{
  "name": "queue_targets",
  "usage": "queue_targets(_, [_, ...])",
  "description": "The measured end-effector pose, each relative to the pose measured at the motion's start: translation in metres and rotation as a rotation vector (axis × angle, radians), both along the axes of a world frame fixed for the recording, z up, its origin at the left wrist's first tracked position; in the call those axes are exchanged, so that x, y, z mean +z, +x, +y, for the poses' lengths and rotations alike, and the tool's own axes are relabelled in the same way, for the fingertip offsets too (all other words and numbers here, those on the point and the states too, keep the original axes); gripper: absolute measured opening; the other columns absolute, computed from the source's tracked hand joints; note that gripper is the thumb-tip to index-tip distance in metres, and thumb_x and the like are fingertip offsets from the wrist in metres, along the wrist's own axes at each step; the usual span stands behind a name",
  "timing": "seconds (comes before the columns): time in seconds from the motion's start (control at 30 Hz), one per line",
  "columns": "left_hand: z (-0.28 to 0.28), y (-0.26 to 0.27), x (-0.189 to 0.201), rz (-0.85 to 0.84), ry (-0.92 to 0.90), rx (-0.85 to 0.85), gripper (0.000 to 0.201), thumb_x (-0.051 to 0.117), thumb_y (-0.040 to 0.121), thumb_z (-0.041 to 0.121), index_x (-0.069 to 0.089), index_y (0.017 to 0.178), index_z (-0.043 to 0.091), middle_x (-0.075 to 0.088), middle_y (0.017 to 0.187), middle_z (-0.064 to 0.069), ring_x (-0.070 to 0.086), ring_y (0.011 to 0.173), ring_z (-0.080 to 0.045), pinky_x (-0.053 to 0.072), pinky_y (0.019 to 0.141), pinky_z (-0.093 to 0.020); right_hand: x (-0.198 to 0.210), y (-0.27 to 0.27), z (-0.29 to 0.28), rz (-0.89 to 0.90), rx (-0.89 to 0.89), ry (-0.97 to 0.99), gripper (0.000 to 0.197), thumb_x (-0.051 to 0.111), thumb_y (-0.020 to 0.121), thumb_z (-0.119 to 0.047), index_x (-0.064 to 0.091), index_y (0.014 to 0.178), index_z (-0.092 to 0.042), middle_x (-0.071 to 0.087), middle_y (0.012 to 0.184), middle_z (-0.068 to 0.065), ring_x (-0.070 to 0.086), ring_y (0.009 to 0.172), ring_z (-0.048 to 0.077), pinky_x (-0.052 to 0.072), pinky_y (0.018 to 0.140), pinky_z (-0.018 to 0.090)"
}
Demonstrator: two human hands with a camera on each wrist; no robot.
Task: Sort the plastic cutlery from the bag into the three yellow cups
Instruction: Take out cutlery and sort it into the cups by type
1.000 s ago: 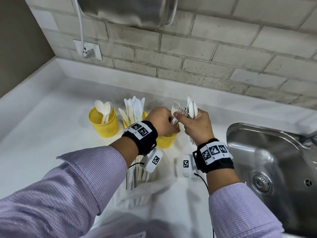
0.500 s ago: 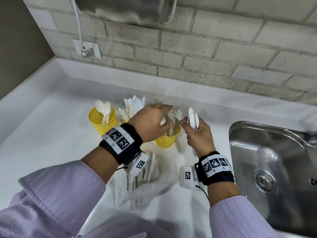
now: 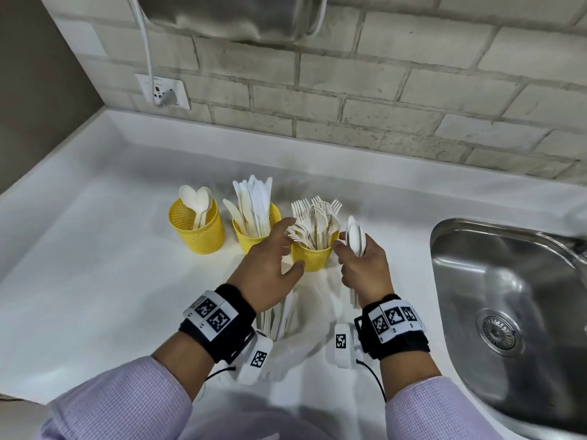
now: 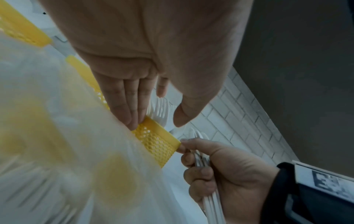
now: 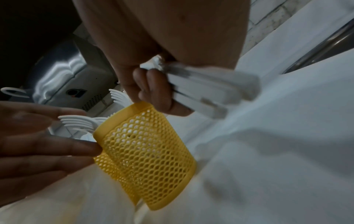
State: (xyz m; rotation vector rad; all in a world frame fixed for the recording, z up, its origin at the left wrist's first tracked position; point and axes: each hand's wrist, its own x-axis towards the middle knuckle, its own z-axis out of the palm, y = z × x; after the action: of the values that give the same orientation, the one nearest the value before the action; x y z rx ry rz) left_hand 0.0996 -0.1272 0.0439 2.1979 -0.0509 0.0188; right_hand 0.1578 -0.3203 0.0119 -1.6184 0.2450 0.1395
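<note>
Three yellow mesh cups stand in a row on the white counter: the left cup (image 3: 197,228) holds spoons, the middle cup (image 3: 251,238) holds knives, the right cup (image 3: 313,257) (image 5: 145,148) is full of forks (image 3: 314,217). My left hand (image 3: 270,265) (image 4: 138,97) hovers open beside the fork cup, fingers straight near its rim, holding nothing. My right hand (image 3: 359,265) (image 5: 153,94) grips a bunch of white spoons (image 3: 354,233) (image 5: 206,94) upright, just right of the fork cup. The clear plastic bag (image 3: 286,315) with more cutlery lies under both wrists.
A steel sink (image 3: 514,306) lies close on the right. A brick wall (image 3: 349,90) backs the counter, with a wall socket (image 3: 165,93) and a steel dispenser (image 3: 228,17) above it. Bare counter (image 3: 95,281) stretches to the left.
My left hand took the forks from the bunch, dropped them into the right cup, and has drawn back open. The right hand keeps only the spoons.
</note>
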Motion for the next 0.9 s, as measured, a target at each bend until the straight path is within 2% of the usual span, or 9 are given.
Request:
queue_targets(0.1, [-0.005, 0.001, 0.001, 0.011, -0.023, 0.004, 0.076, 0.071, 0.092, 0.023, 0.027, 0.155, 0.026, 0.062, 0.133, -0.006, 0.06, 0.122, -0.014, 0.045, 0.099, -0.022, 0.0, 0.004, 0.0, -0.009, 0.004, -0.044, 0.019, 0.072, 0.086, -0.026, 0.065, 0.096, -0.012, 0.056, 0.069, 0.005, 0.042, 0.051, 0.017, 0.037, 0.051, 0.029])
queue_targets(0.2, [-0.004, 0.004, 0.002, 0.027, -0.036, 0.004, 0.078, 0.072, 0.092, 0.025, 0.026, 0.155, 0.026, 0.061, 0.132, -0.004, 0.06, 0.121, -0.015, 0.046, 0.1, -0.024, 0.005, 0.007, 0.001, -0.01, 0.016, -0.062, 0.016, 0.072, 0.086, -0.028, 0.065, 0.094, -0.015, 0.057, 0.07, 0.003, 0.044, 0.053, 0.017, 0.037, 0.053, 0.029])
queue_targets(0.27, [0.0, 0.003, 0.005, 0.002, -0.016, 0.026, 0.079, 0.074, 0.09, 0.029, 0.028, 0.154, 0.028, 0.061, 0.124, 0.003, 0.061, 0.112, -0.01, 0.048, 0.096, -0.023, 0.012, 0.008, -0.002, -0.004, -0.004, -0.038, 0.019, 0.072, 0.089, -0.027, 0.063, 0.097, -0.012, 0.056, 0.069, 0.003, 0.043, 0.052, 0.016, 0.036, 0.049, 0.028])
queue_targets(0.37, [0.01, 0.001, 0.017, -0.133, 0.003, 0.108, 0.076, 0.078, 0.086, 0.033, 0.036, 0.149, 0.027, 0.056, 0.112, 0.005, 0.058, 0.096, -0.002, 0.044, 0.082, -0.01, 0.031, 0.005, -0.009, -0.012, -0.043, 0.116, 0.025, 0.065, 0.095, -0.032, 0.059, 0.103, -0.01, 0.052, 0.067, 0.002, 0.037, 0.049, 0.016, 0.028, 0.045, 0.026])
queue_targets(0.53, [0.007, -0.004, 0.052, -0.204, -0.216, 0.138, 0.062, 0.077, 0.086, 0.037, 0.049, 0.14, 0.027, 0.059, 0.105, 0.004, 0.063, 0.09, -0.015, 0.055, 0.078, -0.03, 0.064, -0.008, 0.004, -0.046, 0.057, 0.322, 0.044, 0.052, 0.094, -0.049, 0.063, 0.11, -0.01, 0.05, 0.067, 0.005, 0.033, 0.042, 0.017, 0.021, 0.047, 0.025])
queue_targets(0.67, [-0.004, -0.003, 0.068, -0.187, -0.309, 0.104, 0.042, 0.073, 0.092, 0.032, 0.061, 0.132, 0.03, 0.062, 0.106, 0.003, 0.065, 0.086, -0.013, 0.057, 0.075, -0.028, 0.08, -0.028, 0.027, -0.058, 0.313, 0.246, 0.048, 0.043, 0.106, -0.053, 0.062, 0.112, -0.01, 0.051, 0.064, 0.011, 0.032, 0.038, 0.016, 0.023, 0.045, 0.022])
queue_targets(0.77, [-0.005, -0.003, 0.072, -0.173, -0.329, 0.1, 0.031, 0.074, 0.091, 0.028, 0.07, 0.121, 0.024, 0.069, 0.099, 0.002, 0.067, 0.082, -0.014, 0.057, 0.076, -0.027, 0.084, -0.037, 0.037, -0.032, 0.425, 0.278, 0.042, 0.037, 0.107, -0.054, 0.065, 0.118, -0.024, 0.05, 0.064, 0.015, 0.032, 0.036, 0.018, 0.022, 0.045, 0.025])
queue_targets(0.83, [-0.005, -0.001, 0.073, -0.126, -0.444, 0.115, 0.033, 0.078, 0.085, 0.027, 0.072, 0.115, 0.016, 0.073, 0.085, 0.003, 0.068, 0.074, -0.014, 0.056, 0.074, -0.026, 0.083, -0.038, 0.04, 0.032, 0.441, 0.364, 0.046, 0.033, 0.106, -0.051, 0.064, 0.123, -0.023, 0.048, 0.063, 0.014, 0.03, 0.033, 0.018, 0.018, 0.045, 0.026])
queue_targets(0.9, [-0.004, 0.0, 0.073, -0.095, -0.502, 0.135, 0.039, 0.081, 0.079, 0.033, 0.072, 0.112, 0.014, 0.073, 0.078, 0.004, 0.067, 0.069, -0.013, 0.056, 0.073, -0.029, 0.081, -0.037, 0.041, 0.102, 0.46, 0.458, 0.056, 0.033, 0.1, -0.053, 0.062, 0.13, -0.015, 0.047, 0.063, 0.011, 0.03, 0.032, 0.017, 0.021, 0.043, 0.02])
